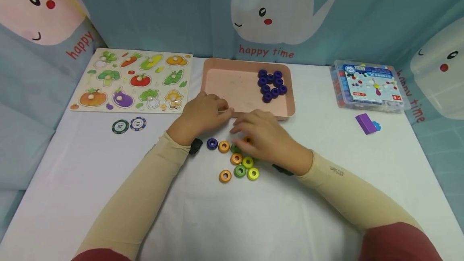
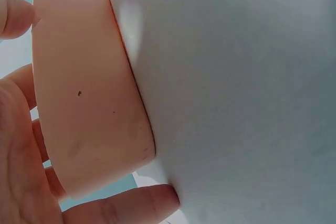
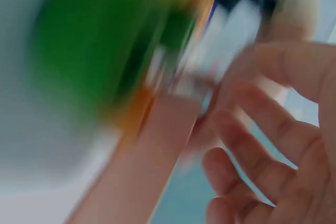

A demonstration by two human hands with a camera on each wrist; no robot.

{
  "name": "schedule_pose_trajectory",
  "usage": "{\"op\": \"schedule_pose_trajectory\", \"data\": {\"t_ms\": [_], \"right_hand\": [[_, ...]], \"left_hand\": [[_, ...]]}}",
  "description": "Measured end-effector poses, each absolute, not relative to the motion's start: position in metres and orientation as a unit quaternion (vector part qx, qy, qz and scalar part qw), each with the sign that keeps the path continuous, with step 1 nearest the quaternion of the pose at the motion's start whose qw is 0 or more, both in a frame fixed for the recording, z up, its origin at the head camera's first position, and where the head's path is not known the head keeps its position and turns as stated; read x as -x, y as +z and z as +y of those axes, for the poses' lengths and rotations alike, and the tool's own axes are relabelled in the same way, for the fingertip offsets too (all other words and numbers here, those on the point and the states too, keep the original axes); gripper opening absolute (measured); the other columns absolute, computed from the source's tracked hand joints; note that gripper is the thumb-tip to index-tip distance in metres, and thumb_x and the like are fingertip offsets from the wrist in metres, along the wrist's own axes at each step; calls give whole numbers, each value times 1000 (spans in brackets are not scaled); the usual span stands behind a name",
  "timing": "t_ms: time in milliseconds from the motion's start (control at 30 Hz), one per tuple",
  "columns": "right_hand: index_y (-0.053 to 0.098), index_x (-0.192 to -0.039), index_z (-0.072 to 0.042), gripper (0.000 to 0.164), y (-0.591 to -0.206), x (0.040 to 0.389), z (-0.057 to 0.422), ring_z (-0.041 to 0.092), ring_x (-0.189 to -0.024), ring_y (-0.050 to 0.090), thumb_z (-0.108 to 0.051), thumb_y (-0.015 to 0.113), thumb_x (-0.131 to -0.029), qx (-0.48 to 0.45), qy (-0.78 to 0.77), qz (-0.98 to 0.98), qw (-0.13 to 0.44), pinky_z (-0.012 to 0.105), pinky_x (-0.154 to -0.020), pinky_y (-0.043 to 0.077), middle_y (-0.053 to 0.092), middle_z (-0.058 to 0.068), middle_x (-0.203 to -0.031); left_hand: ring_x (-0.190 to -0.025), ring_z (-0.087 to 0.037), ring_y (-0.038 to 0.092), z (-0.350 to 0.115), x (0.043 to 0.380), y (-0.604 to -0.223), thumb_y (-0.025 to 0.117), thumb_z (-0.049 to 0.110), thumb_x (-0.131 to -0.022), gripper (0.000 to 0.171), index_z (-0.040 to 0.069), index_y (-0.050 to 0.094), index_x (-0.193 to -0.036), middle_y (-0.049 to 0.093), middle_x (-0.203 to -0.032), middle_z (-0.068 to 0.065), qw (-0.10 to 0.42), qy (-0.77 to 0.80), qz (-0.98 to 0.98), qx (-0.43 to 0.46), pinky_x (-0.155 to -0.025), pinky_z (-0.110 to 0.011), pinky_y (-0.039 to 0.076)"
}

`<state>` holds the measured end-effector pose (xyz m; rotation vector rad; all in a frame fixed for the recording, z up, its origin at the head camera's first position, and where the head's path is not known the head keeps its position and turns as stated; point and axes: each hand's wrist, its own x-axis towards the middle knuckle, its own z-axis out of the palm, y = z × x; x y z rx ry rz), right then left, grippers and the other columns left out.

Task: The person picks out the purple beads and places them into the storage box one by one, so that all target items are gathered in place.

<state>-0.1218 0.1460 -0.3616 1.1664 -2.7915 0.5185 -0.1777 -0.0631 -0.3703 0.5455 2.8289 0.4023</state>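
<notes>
My left hand (image 1: 206, 112) rests at the front left corner of a pink tray (image 1: 232, 79), fingers loosely bent over the rim. In the left wrist view, one fingertip reaches the table beside the tray wall (image 2: 94, 93). Over a group of small rings hovers my right hand (image 1: 266, 136), fingers loosely bent and nothing seen in them. It partly hides an orange ring and a green ring (image 1: 235, 148). Around it lie a purple ring (image 1: 212, 144), an orange ring (image 1: 220, 177) and a yellow ring (image 1: 248, 174). Several purple rings (image 1: 282, 89) sit in the tray's right side.
A vegetable puzzle board (image 1: 125, 65) lies at the back left, with two poker chips (image 1: 120, 126) in front. On the right stand a clear plastic box (image 1: 373, 85) and a purple block (image 1: 365, 123). A printed curtain (image 1: 174, 15) hangs behind the table.
</notes>
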Motion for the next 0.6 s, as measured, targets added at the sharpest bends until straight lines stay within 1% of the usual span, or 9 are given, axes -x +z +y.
{"op": "schedule_pose_trajectory", "data": {"t_ms": [100,267,333,400,600], "right_hand": [[74,-113,-22,28,-367,107,126,18,-111,57,-41,67,-93,-424,144,-894,5,40,-94,44,67,-6,-118],[73,-117,-25,29,-377,105,107,16,-111,56,-41,67,-94,-419,115,-901,-10,38,-93,43,67,-7,-118],[73,-116,-25,27,-378,107,104,15,-111,56,-39,68,-93,-415,119,-902,-18,38,-93,43,69,-8,-116],[74,-111,-25,22,-379,109,101,15,-109,56,-37,70,-93,-416,126,-900,-22,37,-93,43,71,-9,-111],[76,-99,-27,11,-378,111,100,11,-98,57,-33,73,-91,-425,125,-896,-8,32,-85,42,72,-14,-96]], "left_hand": [[-118,-30,51,-64,178,-371,41,54,-99,50,23,68,-126,60,-138,-5,119,134,966,-186,-97,-47,48],[-119,-30,51,-64,180,-374,39,55,-100,50,23,69,-124,60,-137,-5,120,139,964,-190,-97,-47,47],[-118,-30,51,-64,180,-374,39,55,-99,49,24,69,-123,61,-136,-4,120,142,964,-191,-96,-46,47],[-117,-29,51,-64,180,-374,40,55,-99,48,24,70,-122,62,-135,-4,119,144,964,-189,-96,-46,47],[-113,-28,52,-65,180,-372,42,54,-98,48,23,70,-122,63,-133,-4,114,145,965,-185,-94,-44,47]]}}
